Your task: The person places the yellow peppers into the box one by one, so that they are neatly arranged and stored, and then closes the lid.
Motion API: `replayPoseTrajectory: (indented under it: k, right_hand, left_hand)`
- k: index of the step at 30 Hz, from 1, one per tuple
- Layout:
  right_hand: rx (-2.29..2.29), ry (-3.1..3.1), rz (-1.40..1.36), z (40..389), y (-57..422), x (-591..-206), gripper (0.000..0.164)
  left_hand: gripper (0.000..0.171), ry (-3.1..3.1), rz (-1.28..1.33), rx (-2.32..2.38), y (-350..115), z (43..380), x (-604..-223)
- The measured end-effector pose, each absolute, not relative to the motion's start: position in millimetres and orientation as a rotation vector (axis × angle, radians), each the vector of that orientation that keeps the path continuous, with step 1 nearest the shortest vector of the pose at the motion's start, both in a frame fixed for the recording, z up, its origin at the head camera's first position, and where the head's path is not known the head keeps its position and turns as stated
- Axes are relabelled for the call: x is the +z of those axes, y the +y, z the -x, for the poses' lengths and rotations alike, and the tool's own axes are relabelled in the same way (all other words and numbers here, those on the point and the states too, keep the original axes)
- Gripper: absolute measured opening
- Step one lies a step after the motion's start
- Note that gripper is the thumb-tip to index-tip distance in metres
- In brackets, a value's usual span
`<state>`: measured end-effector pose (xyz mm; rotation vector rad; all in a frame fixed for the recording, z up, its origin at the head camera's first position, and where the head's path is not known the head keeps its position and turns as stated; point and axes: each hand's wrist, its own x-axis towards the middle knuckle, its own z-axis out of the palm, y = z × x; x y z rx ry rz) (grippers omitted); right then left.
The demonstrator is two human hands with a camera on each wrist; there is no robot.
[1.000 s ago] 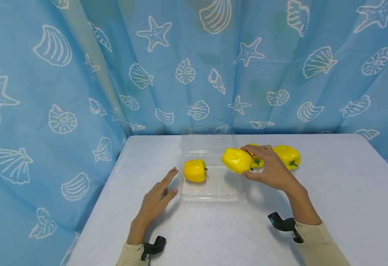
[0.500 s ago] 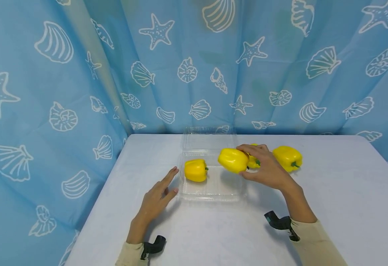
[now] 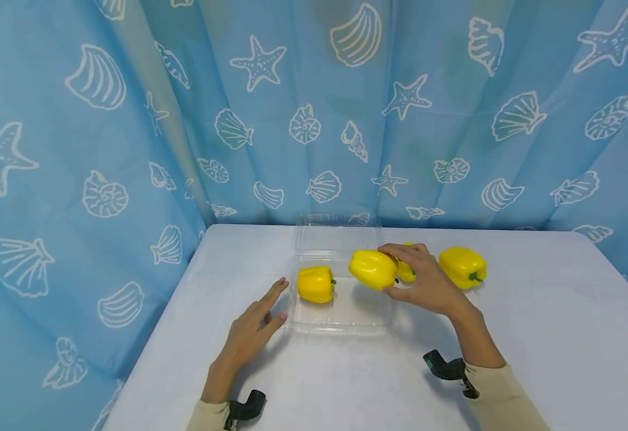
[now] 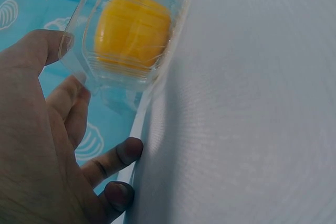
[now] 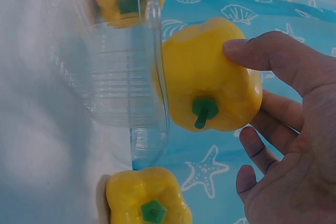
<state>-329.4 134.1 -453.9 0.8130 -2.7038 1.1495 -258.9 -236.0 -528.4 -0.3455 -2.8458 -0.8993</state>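
Observation:
In the head view my right hand (image 3: 424, 278) pinches a yellow bell pepper (image 3: 372, 269) between thumb and fingers, holding it over the right part of a clear plastic clamshell container (image 3: 340, 328). The right wrist view shows this held pepper (image 5: 205, 77) above the container's rim, its green stem toward the camera. Another yellow bell pepper (image 3: 315, 285) lies on its side in the container's left part. My left hand (image 3: 251, 329) is at the container's left side, fingers extended; in the left wrist view its thumb (image 4: 50, 45) touches the rim.
Right of the container a yellow bell pepper (image 3: 463, 267) lies on the white table (image 3: 335, 383). One more pepper (image 3: 406, 271) is partly hidden behind my right hand. The container's lid (image 3: 337, 236) is folded back toward the blue shell-patterned curtain (image 3: 270, 137).
My right hand has moved a little to the left with the bell pepper, farther over the container. The left hand stays at the container's side. The head view has tilted slightly.

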Motion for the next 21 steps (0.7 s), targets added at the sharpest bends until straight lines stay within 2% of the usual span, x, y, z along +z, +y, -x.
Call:
replayPoseTrajectory:
  k: [21]
  right_hand:
    - [1.081,-2.704,-0.954,342.3,123.7,-456.5,0.074]
  left_hand:
    - [0.063,-2.837,0.373,-0.869,-238.1,261.5,-530.7]
